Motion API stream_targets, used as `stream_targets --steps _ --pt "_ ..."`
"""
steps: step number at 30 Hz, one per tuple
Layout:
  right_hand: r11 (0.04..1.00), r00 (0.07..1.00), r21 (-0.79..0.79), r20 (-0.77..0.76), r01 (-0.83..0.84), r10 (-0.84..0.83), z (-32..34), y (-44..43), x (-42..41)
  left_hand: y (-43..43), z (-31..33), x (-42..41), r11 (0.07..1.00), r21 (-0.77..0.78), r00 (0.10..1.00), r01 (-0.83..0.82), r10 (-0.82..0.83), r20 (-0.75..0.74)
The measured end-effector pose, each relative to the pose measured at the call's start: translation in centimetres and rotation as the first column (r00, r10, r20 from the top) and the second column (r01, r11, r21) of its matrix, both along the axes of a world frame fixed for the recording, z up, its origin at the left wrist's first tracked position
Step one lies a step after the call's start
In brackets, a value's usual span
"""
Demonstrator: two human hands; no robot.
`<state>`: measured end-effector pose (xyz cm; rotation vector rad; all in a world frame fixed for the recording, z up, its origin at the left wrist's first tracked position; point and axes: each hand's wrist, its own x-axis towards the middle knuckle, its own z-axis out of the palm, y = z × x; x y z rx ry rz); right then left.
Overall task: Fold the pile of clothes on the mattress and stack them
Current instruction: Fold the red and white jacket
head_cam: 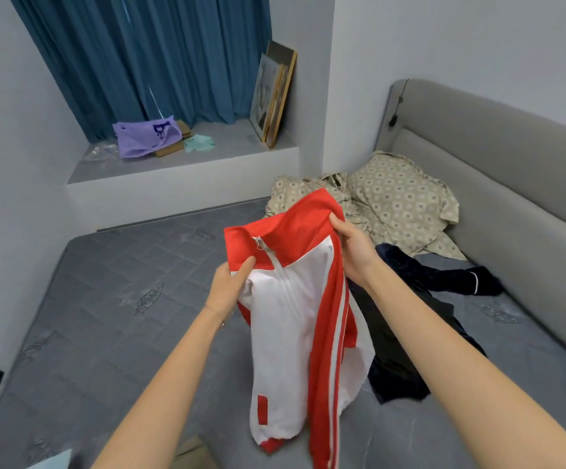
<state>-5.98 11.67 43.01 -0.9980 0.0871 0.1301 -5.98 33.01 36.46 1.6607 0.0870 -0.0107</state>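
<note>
A red and white zip jacket [291, 319] hangs upright above the grey mattress [112, 299], its hem reaching down toward the bottom of the view. My left hand [229, 287] grips its left shoulder just below the collar. My right hand [352, 248] pinches the red fabric at the right shoulder. Dark navy and black clothes [406, 333] lie crumpled on the mattress right of the jacket, partly hidden behind it.
A beige patterned pillow and sheet [393, 204] are bunched at the grey headboard [511, 170]. A window ledge [173, 164] at the back holds a purple bag [146, 137] and leaning picture frames [274, 96]. Blue curtains hang behind.
</note>
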Motion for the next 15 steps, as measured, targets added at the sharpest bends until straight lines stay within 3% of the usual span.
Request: stream_targets --steps 5,9,12,15 --pt "0.92 0.975 -0.323 0.106 0.22 -0.196 -2.2 -0.6 -0.8 0.2 0.2 -1.4 0.997 0.014 0.99 -0.074 0.072 0.123" --pt "0.674 0.931 -0.642 0.269 0.366 -0.249 -3.6 -1.4 -2.7 0.7 0.8 -2.8 0.999 0.027 0.993 -0.031 0.027 0.113" --pt "0.488 0.886 -0.742 0.341 0.46 -0.315 -5.0 -2.2 -4.6 0.5 1.6 -4.2 0.994 0.106 0.988 0.01 -0.027 0.152" --pt "0.353 0.859 -0.794 0.386 0.495 -0.336 -6.0 -2.3 -6.4 0.0 2.1 -5.5 0.983 0.172 0.977 -0.068 0.031 0.212"
